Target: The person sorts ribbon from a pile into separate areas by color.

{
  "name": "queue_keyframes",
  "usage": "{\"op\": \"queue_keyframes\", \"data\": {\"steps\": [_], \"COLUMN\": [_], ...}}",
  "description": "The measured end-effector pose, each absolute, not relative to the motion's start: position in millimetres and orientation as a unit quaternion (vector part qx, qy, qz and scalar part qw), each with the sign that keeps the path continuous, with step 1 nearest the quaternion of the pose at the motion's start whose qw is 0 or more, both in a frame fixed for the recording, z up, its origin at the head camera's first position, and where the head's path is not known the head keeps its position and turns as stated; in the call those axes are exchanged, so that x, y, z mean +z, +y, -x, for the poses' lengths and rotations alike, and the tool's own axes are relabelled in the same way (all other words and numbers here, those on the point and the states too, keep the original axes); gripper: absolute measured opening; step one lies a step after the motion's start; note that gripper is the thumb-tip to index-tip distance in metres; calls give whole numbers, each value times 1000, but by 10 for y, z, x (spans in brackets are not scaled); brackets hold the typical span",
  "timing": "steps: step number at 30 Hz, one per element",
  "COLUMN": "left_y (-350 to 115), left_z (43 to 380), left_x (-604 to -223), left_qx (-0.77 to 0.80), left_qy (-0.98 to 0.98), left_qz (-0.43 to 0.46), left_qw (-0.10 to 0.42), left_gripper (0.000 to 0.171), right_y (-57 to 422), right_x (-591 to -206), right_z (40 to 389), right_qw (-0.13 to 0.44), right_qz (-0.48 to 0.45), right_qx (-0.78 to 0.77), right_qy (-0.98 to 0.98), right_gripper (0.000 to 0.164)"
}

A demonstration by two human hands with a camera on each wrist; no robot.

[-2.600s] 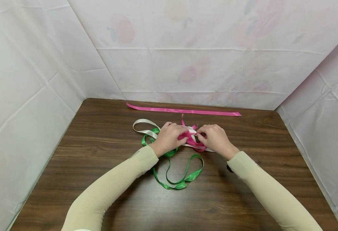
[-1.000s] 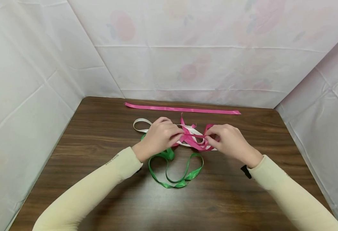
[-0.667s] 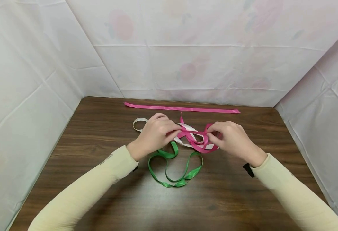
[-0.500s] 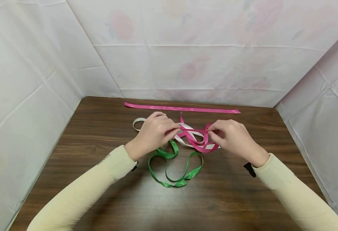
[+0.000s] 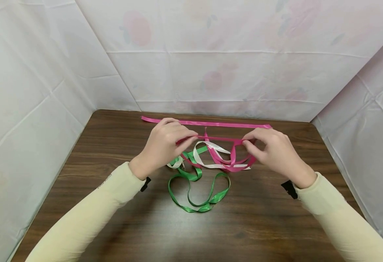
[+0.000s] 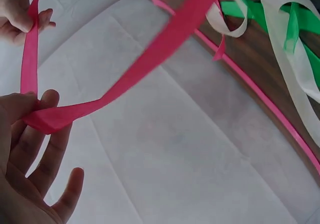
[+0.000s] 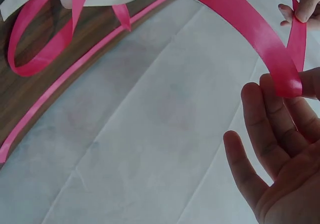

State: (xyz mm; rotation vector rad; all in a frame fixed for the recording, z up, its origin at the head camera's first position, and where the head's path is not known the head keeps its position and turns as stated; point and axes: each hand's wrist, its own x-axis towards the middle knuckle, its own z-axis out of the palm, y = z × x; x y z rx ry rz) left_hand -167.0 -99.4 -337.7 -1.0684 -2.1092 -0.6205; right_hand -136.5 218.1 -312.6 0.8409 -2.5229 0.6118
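Between my two hands a pink ribbon [image 5: 219,138] runs straight across, raised above the table. My left hand [image 5: 163,143] pinches it between thumb and fingertips; in the left wrist view the ribbon [image 6: 135,67] bends over those fingers and hangs away in a loop. My right hand [image 5: 276,153] pinches the same ribbon farther right, and its tail [image 7: 260,39] curves off beyond the thumb. Below the stretched length, a loose tangle holds more pink ribbon, a white ribbon [image 5: 196,156] and a green ribbon [image 5: 196,174]. How they cross inside the tangle is partly hidden.
A separate pink ribbon [image 5: 217,124] lies nearly straight along the back edge of the brown wooden table [image 5: 244,225]. Toward the front, the green ribbon's long loop [image 5: 204,208] spreads on the tabletop. White cloth [image 5: 185,72] with faint fruit prints stands behind and at both sides.
My hands have moved apart and upward, lengthening the pink stretch between them. The white loop at the left has been drawn in toward the tangle, and more green ribbon shows.
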Motion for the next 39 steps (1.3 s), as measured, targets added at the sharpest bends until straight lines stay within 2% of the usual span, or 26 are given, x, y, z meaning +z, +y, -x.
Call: {"op": "queue_keyframes", "data": {"steps": [16,27,32,39], "left_y": [-1232,-1395,-1467,-1619], "left_z": [1630,1626,1629,1643], "left_x": [-3276,-3338,-3393,-3514], "left_qx": [-255,-261,-258,-258], "left_qy": [-817,-820,-823,-836], "left_qz": [381,360,358,344], "left_qw": [349,359,358,341], "left_gripper": [9,12,12,11], "right_y": [2301,2424,2500,2606], "right_x": [-2997,-3031,-3047,-3100], "right_z": [1333,1351,1354,1384], "right_qw": [216,219,210,187], "right_qz": [-289,-267,-246,-219], "right_qx": [236,232,231,235], "right_qy": [-902,-909,-917,-929], "right_gripper": [10,10,13,9]}}
